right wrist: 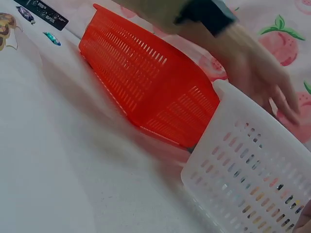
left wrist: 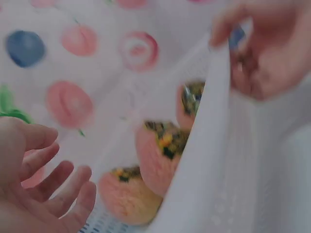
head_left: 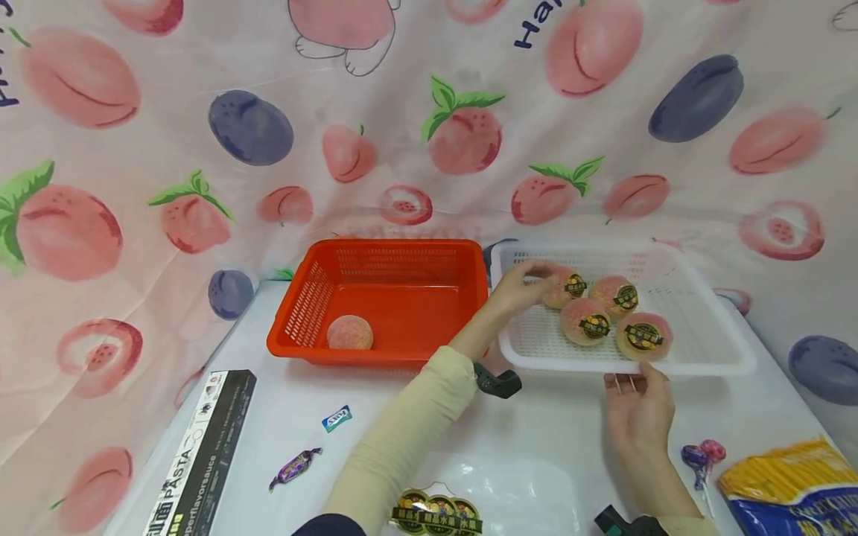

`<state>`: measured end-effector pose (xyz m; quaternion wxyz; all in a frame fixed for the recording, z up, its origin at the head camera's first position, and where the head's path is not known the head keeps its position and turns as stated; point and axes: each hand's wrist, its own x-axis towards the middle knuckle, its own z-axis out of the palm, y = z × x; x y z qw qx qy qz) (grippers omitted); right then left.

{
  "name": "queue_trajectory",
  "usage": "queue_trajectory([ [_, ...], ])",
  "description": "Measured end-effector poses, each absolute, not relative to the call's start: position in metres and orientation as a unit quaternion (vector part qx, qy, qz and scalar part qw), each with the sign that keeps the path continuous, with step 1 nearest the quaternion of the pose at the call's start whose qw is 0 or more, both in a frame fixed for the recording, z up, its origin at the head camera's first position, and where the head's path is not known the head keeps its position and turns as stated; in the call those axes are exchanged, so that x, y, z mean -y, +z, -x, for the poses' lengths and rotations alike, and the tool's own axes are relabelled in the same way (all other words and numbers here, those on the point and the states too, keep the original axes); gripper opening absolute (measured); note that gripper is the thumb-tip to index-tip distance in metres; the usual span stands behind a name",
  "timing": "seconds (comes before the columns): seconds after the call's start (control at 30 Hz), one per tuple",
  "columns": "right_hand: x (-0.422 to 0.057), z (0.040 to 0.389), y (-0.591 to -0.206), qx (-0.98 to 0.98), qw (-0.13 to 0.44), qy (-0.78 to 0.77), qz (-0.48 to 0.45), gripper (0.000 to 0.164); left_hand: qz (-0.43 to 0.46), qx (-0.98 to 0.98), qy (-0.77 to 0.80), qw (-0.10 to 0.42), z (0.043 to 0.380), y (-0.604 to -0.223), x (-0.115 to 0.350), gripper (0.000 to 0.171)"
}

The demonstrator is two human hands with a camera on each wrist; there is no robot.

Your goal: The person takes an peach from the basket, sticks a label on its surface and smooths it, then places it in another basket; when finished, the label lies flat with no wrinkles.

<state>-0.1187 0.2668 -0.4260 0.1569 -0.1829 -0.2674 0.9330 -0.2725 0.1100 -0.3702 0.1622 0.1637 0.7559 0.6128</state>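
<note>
A white plastic basket (head_left: pixel 710 327) on the right holds several round pink-and-yellow peaches (head_left: pixel 585 321) with black-and-gold stickers. My left hand (head_left: pixel 523 289) reaches over its left side, fingertips right at the leftmost peach (head_left: pixel 564 288). In the left wrist view the fingers of my left hand (left wrist: pixel 53 184) are spread and loosely bent. My right hand (head_left: pixel 640 413) grips the basket's front rim, thumb over the edge and fingers at the outer wall. A red plastic basket (head_left: pixel 429 353) stands to the left with one peach (head_left: pixel 350 333) inside, no sticker showing on it.
A sheet of the same stickers (head_left: pixel 436 514) lies at the front edge. Left of it are a purple-wrapped candy (head_left: pixel 295 467), a small green-blue packet (head_left: pixel 337 418) and a long pasta box (head_left: pixel 208 447). Lollipops (head_left: pixel 704 455) and a yellow-blue bag (head_left: pixel 791 484) lie at right. A fruit-print cloth (head_left: pixel 375 97) hangs behind.
</note>
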Motion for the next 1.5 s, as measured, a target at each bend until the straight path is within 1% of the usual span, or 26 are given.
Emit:
queue_trajectory([
  [0.07,-0.266,0.12,-0.426,0.26,0.169,0.933,0.183,0.05,-0.172,-0.711,0.658,0.181,0.26,-0.367,-0.096,0.029],
  [0.17,-0.265,0.121,-0.425,0.253,0.188,0.929,0.196,0.042,-0.189,-0.651,0.704,0.209,0.241,-0.365,-0.069,0.029],
  [0.3,-0.262,0.122,-0.423,0.281,0.225,0.898,0.255,0.039,-0.203,-0.62,0.719,0.24,0.213,-0.364,-0.026,0.028],
  [0.4,-0.263,0.12,-0.422,0.309,0.265,0.859,0.309,0.039,-0.196,-0.605,0.732,0.246,0.197,-0.372,0.001,0.03],
  [0.5,-0.267,0.119,-0.424,0.321,0.312,0.829,0.337,0.038,-0.185,-0.59,0.75,0.236,0.186,-0.388,0.024,0.033],
  [0.57,-0.272,0.118,-0.424,0.339,0.368,0.801,0.328,0.034,-0.178,-0.582,0.76,0.228,0.178,-0.397,0.035,0.035],
  [0.67,-0.275,0.117,-0.419,0.387,0.458,0.753,0.272,0.028,-0.159,-0.578,0.769,0.222,0.166,-0.409,0.05,0.036],
  [0.73,-0.274,0.116,-0.414,0.433,0.503,0.716,0.217,0.023,-0.137,-0.571,0.778,0.222,0.158,-0.417,0.059,0.034],
  [0.8,-0.271,0.116,-0.409,0.452,0.524,0.706,0.152,0.021,-0.114,-0.56,0.79,0.222,0.151,-0.423,0.066,0.03],
  [0.87,-0.265,0.117,-0.405,0.47,0.523,0.703,0.101,0.02,-0.091,-0.537,0.809,0.221,0.145,-0.429,0.072,0.025],
  [0.97,-0.253,0.118,-0.402,0.475,0.501,0.723,0.019,0.02,-0.05,-0.502,0.836,0.215,0.138,-0.433,0.079,0.018],
  [1.07,-0.244,0.12,-0.399,0.494,0.46,0.736,-0.053,0.019,0.001,-0.467,0.863,0.194,0.136,-0.434,0.08,0.015],
  [1.2,-0.236,0.127,-0.391,0.536,0.384,0.738,-0.144,0.019,0.071,-0.41,0.898,0.145,0.136,-0.431,0.074,0.011],
  [1.3,-0.228,0.134,-0.383,0.581,0.326,0.721,-0.19,0.021,0.121,-0.366,0.918,0.088,0.136,-0.428,0.068,0.015],
  [1.4,-0.216,0.14,-0.374,0.63,0.272,0.695,-0.214,0.022,0.162,-0.339,0.927,0.003,0.137,-0.424,0.063,0.024],
  [1.5,-0.203,0.147,-0.364,0.677,0.221,0.661,-0.236,0.024,0.178,-0.335,0.922,-0.083,0.141,-0.42,0.057,0.029],
])
